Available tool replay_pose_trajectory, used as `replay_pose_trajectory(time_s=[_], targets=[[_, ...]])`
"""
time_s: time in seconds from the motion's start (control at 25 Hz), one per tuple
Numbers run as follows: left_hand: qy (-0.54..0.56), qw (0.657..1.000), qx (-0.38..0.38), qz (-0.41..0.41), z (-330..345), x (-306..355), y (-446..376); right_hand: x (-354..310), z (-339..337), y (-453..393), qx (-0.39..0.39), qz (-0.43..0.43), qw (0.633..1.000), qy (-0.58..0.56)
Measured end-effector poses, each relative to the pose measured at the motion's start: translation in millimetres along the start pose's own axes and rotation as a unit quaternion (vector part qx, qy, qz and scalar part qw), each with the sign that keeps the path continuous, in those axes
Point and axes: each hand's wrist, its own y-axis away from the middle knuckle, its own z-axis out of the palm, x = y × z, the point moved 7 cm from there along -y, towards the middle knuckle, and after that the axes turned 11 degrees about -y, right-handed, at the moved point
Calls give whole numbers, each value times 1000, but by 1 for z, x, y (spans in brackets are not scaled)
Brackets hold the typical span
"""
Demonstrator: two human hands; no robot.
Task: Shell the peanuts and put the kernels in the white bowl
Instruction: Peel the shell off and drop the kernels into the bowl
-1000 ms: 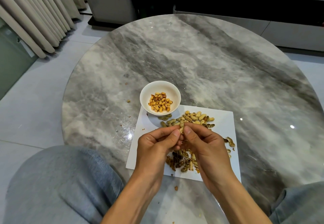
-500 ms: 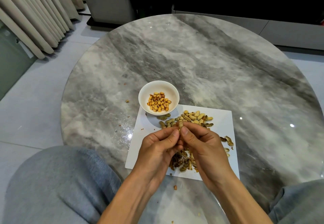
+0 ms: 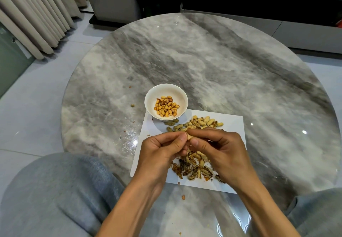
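Pinching one peanut (image 3: 189, 136) between both thumbs above the paper (image 3: 234, 125), the left hand (image 3: 159, 150) and right hand (image 3: 221, 147) grip a light, brittle shell, probably best cracked along its seam.

— How many bowls on the round table?
— One white bowl (image 3: 166, 101), holding several dozen kernels (image 3: 166, 106); too small to count exactly.
— Sheets of paper?
— One white sheet (image 3: 234, 125), with two heaps: unshelled peanuts (image 3: 199, 123) far, empty shells (image 3: 194, 170) near.
— Hands?
— Two, a left hand (image 3: 162, 152) and a right hand (image 3: 222, 151), sharing one peanut (image 3: 189, 136).
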Motion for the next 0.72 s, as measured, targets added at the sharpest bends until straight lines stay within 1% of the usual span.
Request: replay_pose_trajectory(time_s=[0.04,0.12,0.16,0.24,0.28,0.36,0.44,0.56,0.64,0.72], targets=[[15,1000,1,-6,0,-1,-1,-1,0,-1,0,-6,1000,8],[21,1000,-10,-4,2,-1,-1,-7,-2,-1,7,-43,997,61],[20,1000,-19,0,3,-2,0,-12,-1,0,6,-78,992,101],[15,999,-29,9,6,-2,0,-23,4,5,15,-161,970,183],[22,999,-22,14,7,-3,0,-25,7,9,35,-194,956,219],[53,998,8,25,10,-7,0,-27,10,15,92,-225,936,256],[84,995,36,32,13,-9,2,-24,13,19,133,-231,932,247],[115,992,51,24,13,-11,3,-22,13,20,160,-226,933,230],[114,993,35,15,13,-10,2,-19,10,18,156,-187,952,187],[84,996,9,22,11,-6,0,-12,6,15,147,-113,977,103]])
